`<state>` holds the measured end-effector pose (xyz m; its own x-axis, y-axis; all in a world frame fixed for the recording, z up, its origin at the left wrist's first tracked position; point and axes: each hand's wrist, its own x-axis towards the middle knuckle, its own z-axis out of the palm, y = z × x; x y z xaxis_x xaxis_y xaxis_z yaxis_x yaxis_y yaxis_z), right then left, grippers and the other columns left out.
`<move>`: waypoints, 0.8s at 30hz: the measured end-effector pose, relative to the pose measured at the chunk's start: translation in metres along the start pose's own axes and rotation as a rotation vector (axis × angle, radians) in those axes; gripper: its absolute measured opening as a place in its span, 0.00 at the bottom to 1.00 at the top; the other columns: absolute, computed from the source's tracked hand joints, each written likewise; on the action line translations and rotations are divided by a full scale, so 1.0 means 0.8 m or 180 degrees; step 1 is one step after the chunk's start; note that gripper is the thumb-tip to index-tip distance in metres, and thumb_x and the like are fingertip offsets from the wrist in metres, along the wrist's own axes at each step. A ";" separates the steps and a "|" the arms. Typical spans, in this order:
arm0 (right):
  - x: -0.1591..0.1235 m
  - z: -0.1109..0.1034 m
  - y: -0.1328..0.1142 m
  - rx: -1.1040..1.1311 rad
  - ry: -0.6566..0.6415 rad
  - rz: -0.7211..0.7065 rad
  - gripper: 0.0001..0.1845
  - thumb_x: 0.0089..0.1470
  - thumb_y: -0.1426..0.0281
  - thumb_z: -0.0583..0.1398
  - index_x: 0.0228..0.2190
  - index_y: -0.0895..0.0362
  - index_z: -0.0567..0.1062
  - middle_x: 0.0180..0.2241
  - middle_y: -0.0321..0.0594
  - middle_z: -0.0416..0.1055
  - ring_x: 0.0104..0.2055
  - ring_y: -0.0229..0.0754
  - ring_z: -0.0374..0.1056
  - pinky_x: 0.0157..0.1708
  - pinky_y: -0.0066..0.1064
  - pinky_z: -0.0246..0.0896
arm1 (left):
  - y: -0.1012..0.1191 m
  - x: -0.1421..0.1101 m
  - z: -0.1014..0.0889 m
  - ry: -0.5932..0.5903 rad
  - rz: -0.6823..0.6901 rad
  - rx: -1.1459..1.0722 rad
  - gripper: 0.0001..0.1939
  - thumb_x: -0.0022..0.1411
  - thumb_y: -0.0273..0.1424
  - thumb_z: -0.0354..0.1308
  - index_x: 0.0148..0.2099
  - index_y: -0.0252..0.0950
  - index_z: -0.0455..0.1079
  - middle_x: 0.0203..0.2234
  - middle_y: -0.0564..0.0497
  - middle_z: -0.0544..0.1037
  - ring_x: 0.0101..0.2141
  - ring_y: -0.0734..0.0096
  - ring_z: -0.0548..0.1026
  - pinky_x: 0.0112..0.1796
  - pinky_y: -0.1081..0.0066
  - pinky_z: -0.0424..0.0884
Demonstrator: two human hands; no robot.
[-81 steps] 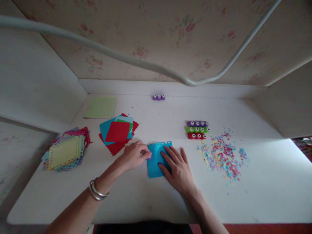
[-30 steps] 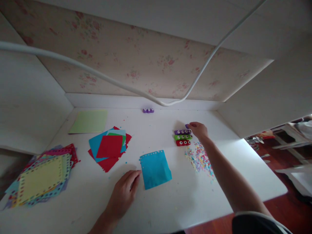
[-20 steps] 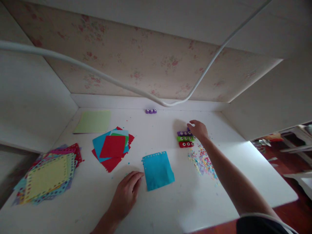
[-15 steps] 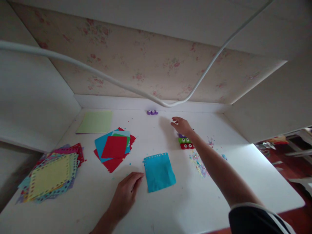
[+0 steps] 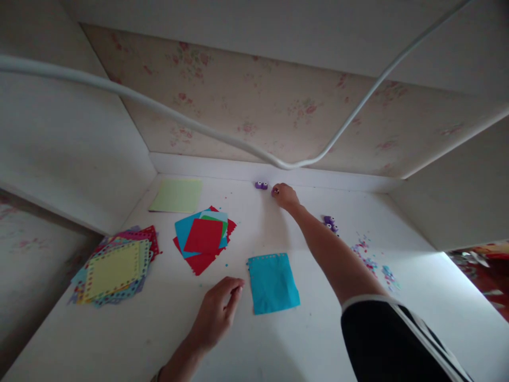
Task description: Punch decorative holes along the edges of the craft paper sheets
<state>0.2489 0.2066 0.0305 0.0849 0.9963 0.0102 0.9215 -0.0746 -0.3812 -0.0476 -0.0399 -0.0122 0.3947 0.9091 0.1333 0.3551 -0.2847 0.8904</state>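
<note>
At the back of the white table my right hand [image 5: 288, 197] pinches a small purple craft punch [image 5: 274, 191] with a round eye-like top. Two more purple craft punches [image 5: 261, 185] stand side by side just left of it. My left hand [image 5: 217, 310] rests near the front, fingers curled together, with nothing visible in them. Close to its fingertips, on the right, lies a square sheet of blue paper [image 5: 274, 286]. Small punched holes run along the paper's top edge, and some show at its upper left.
Beyond my right forearm are other punches [image 5: 330, 220], mostly hidden, and scattered confetti [image 5: 363, 252]. Left of the blue sheet lie overlapping red and blue papers [image 5: 203, 236]. A stack of hole-edged sheets [image 5: 115, 270] and pale green paper [image 5: 177, 195] sit farther left. A white cable [image 5: 222, 139] hangs in front.
My left hand let go of a purple punch at the blue paper's edge. My right hand left that paper, set a purple punch by the right-hand group, then took one from the back three.
</note>
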 end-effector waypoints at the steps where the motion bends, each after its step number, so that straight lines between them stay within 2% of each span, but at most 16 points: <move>1: -0.010 -0.002 0.001 0.0066 0.0025 -0.0018 0.09 0.62 0.70 0.59 0.43 0.59 0.76 0.49 0.48 0.73 0.52 0.49 0.70 0.54 0.46 0.63 | 0.002 0.000 0.000 -0.0044 -0.0082 -0.0044 0.10 0.71 0.33 0.50 0.46 0.40 0.73 0.39 0.51 0.79 0.40 0.70 0.77 0.43 0.72 0.74; 4: -0.053 -0.009 -0.005 0.0366 0.0009 -0.0194 0.14 0.60 0.74 0.58 0.47 0.57 0.74 0.49 0.47 0.75 0.48 0.45 0.74 0.52 0.39 0.66 | 0.005 0.002 -0.002 -0.0087 -0.0422 -0.0242 0.10 0.71 0.35 0.51 0.45 0.41 0.73 0.40 0.51 0.78 0.40 0.70 0.77 0.38 0.74 0.75; 6: -0.098 -0.010 -0.017 0.0625 -0.0119 -0.0422 0.19 0.59 0.74 0.58 0.52 0.54 0.70 0.49 0.42 0.74 0.46 0.40 0.75 0.48 0.33 0.69 | 0.005 0.002 -0.003 -0.0005 -0.0573 -0.0386 0.10 0.70 0.36 0.51 0.45 0.40 0.73 0.40 0.50 0.77 0.40 0.69 0.76 0.35 0.75 0.75; 8: -0.151 -0.006 -0.035 0.0906 -0.0365 -0.0754 0.21 0.57 0.73 0.61 0.52 0.51 0.69 0.51 0.39 0.73 0.44 0.38 0.76 0.44 0.28 0.71 | 0.004 0.003 -0.001 0.0145 -0.0596 -0.0443 0.10 0.70 0.36 0.52 0.46 0.40 0.72 0.41 0.49 0.76 0.38 0.69 0.76 0.34 0.74 0.75; 10: -0.203 0.001 -0.055 0.1520 -0.0791 -0.1321 0.23 0.57 0.75 0.59 0.53 0.52 0.68 0.52 0.41 0.72 0.44 0.38 0.76 0.44 0.28 0.72 | 0.001 0.004 0.003 0.0286 -0.0532 -0.0364 0.10 0.69 0.36 0.52 0.48 0.39 0.71 0.42 0.48 0.74 0.34 0.71 0.76 0.32 0.73 0.75; 11: -0.225 0.006 -0.065 0.1584 -0.0933 -0.1551 0.24 0.56 0.77 0.59 0.54 0.51 0.68 0.54 0.41 0.71 0.44 0.38 0.76 0.46 0.29 0.71 | 0.000 0.005 0.005 0.0322 -0.0481 -0.0282 0.11 0.69 0.35 0.53 0.50 0.39 0.70 0.43 0.47 0.73 0.33 0.72 0.75 0.32 0.73 0.75; 13: -0.257 0.014 -0.080 0.1441 -0.1080 -0.1812 0.26 0.55 0.80 0.58 0.54 0.50 0.68 0.55 0.40 0.70 0.50 0.40 0.73 0.51 0.33 0.69 | -0.002 0.005 0.011 0.0326 -0.0356 -0.0070 0.14 0.68 0.34 0.54 0.55 0.40 0.66 0.47 0.46 0.71 0.31 0.74 0.74 0.33 0.71 0.75; 15: -0.274 0.020 -0.088 0.1310 -0.1122 -0.1919 0.30 0.53 0.82 0.57 0.56 0.50 0.67 0.55 0.40 0.70 0.55 0.42 0.69 0.55 0.35 0.66 | -0.004 0.006 0.015 0.0301 -0.0260 0.0144 0.19 0.67 0.31 0.55 0.59 0.41 0.63 0.50 0.45 0.69 0.30 0.74 0.74 0.35 0.69 0.76; 17: -0.281 0.023 -0.084 0.1212 -0.1055 -0.1930 0.31 0.54 0.80 0.58 0.58 0.51 0.65 0.57 0.42 0.68 0.60 0.44 0.64 0.59 0.37 0.63 | -0.004 0.007 0.018 0.0260 -0.0222 0.0356 0.21 0.67 0.31 0.55 0.61 0.42 0.61 0.53 0.44 0.68 0.29 0.75 0.75 0.37 0.67 0.77; 19: -0.285 0.024 -0.068 0.0999 -0.0776 -0.1745 0.30 0.57 0.74 0.60 0.60 0.53 0.63 0.60 0.46 0.65 0.63 0.47 0.60 0.62 0.41 0.59 | -0.003 0.010 0.019 0.0190 -0.0206 0.0583 0.21 0.68 0.31 0.54 0.62 0.44 0.61 0.55 0.43 0.67 0.30 0.74 0.76 0.39 0.66 0.77; 22: -0.295 0.026 -0.028 0.0466 -0.0170 -0.1070 0.33 0.59 0.62 0.61 0.62 0.57 0.62 0.63 0.54 0.60 0.67 0.55 0.54 0.64 0.52 0.54 | 0.001 0.017 0.018 0.0094 -0.0105 0.0926 0.18 0.69 0.31 0.53 0.60 0.44 0.64 0.53 0.45 0.69 0.37 0.69 0.79 0.42 0.65 0.77; 24: -0.306 0.032 0.000 0.0216 0.0011 -0.0678 0.36 0.58 0.57 0.61 0.63 0.60 0.62 0.64 0.58 0.57 0.68 0.61 0.51 0.64 0.57 0.52 | 0.003 0.021 0.018 0.0037 0.0019 0.1052 0.14 0.70 0.32 0.53 0.56 0.43 0.68 0.49 0.46 0.73 0.41 0.66 0.78 0.45 0.65 0.77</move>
<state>0.2187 -0.0363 0.0046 -0.1075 0.9891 0.1004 0.8911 0.1407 -0.4315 -0.0280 -0.0299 -0.0142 0.3887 0.9100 0.1446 0.6093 -0.3716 0.7005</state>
